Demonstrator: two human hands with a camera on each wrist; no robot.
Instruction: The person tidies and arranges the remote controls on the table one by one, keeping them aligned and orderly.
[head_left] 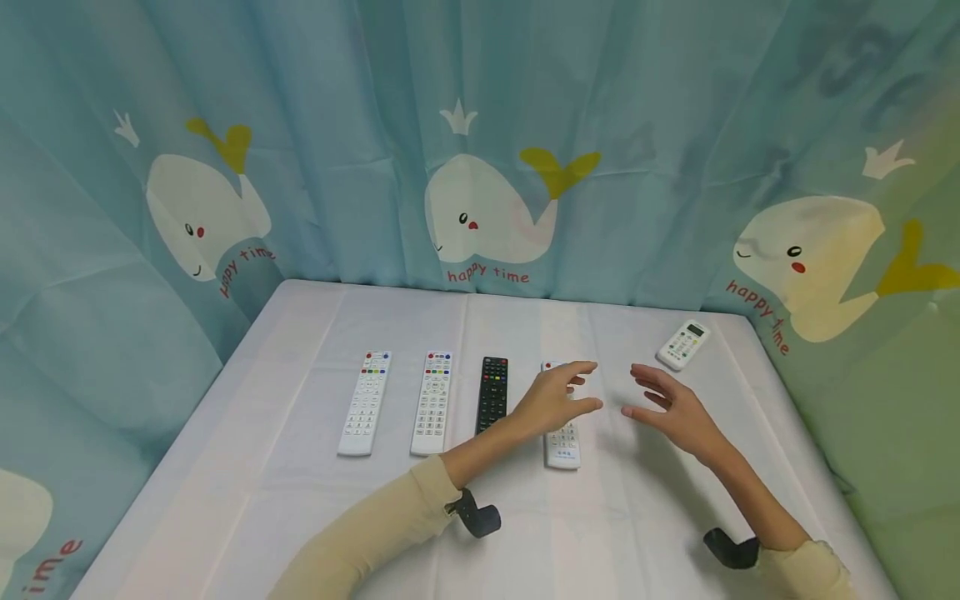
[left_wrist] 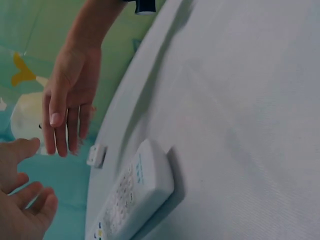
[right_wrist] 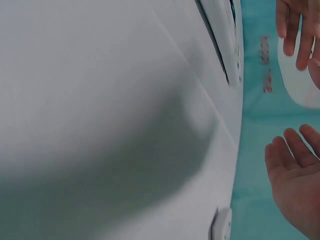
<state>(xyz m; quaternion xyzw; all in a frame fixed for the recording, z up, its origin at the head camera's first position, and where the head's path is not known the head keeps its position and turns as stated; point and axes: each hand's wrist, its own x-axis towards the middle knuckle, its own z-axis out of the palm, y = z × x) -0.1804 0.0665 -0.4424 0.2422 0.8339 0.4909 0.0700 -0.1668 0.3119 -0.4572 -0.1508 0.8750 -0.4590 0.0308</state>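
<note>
My left hand [head_left: 551, 402] is over a long white remote control [head_left: 562, 452] and covers its middle in the head view. Facing it across a gap, my right hand [head_left: 678, 417] is held to the right, nearest a small white remote control with a dark display [head_left: 682, 345]. The fingers of both hands are loosely bent, with nothing between them. In the left wrist view the long white remote [left_wrist: 142, 187] lies just beyond my left hand [left_wrist: 22, 205]. The right wrist view has my right hand [right_wrist: 295, 182] palm up to the camera.
Left of the hands, a black remote control [head_left: 492, 387] and two white remote controls, one in the middle [head_left: 432, 404] and one far left [head_left: 364, 404], lie in a row. A white cloth [head_left: 285, 517] covers the table. Behind hangs a blue curtain [head_left: 352, 167] with whale prints.
</note>
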